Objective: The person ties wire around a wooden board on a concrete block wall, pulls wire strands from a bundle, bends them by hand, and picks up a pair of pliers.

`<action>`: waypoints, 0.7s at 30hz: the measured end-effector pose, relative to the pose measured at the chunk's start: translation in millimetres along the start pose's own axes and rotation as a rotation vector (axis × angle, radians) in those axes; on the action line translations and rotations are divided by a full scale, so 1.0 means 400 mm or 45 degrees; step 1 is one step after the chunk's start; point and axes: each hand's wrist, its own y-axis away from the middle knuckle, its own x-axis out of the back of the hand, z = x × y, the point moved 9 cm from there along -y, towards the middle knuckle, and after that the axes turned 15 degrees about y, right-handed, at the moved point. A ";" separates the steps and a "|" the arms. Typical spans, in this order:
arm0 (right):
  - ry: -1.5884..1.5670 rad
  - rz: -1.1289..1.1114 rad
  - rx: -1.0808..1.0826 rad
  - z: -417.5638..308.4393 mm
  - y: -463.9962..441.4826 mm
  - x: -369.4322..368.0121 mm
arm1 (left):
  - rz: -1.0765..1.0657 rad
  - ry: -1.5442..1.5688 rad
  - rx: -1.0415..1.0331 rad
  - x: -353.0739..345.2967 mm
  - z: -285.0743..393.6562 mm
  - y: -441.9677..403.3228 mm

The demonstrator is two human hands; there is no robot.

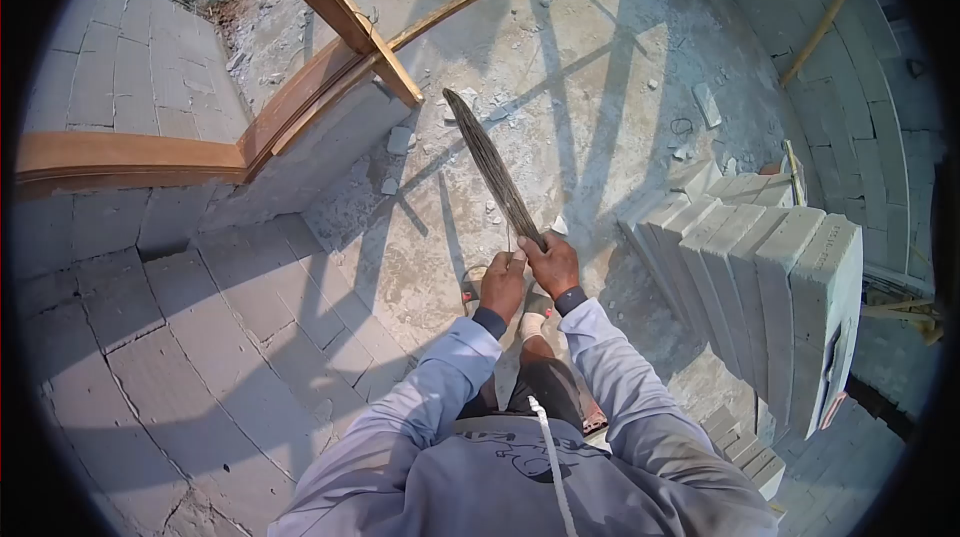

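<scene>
A long, dark grey bundle of thin wires (488, 162) extends forward and to the left from my hands, over the floor. My right hand (553, 265) is closed around its near end. Beside it, my left hand (503, 287) is closed in a pinch, thumb up, close against the right thumb. A thin strand seems to rise from the left fingertips next to the bundle. Whether the left fingers also grip the bundle itself is hidden.
Grey blocks (770, 277) stand stacked on the right. A low block wall (220, 337) runs along the left, beneath a wooden frame (240, 152). Broken block pieces (707, 105) and rubble lie on the concrete floor (600, 67). A wooden pole (825, 17) leans on the far right wall.
</scene>
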 end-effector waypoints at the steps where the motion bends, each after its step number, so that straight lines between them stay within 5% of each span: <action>1: -0.135 -0.036 -0.060 -0.017 0.015 0.034 | -0.044 0.115 0.036 -0.001 0.043 0.045; 9: -0.728 0.074 -0.129 -0.128 0.195 0.297 | -0.151 0.491 -0.294 -0.058 0.368 0.135; 12: -0.888 0.159 -0.052 -0.177 0.263 0.387 | -0.412 0.400 -0.355 -0.129 0.482 0.169; 21: -0.991 0.365 0.053 -0.192 0.389 0.537 | -0.616 0.309 -0.542 -0.182 0.617 0.349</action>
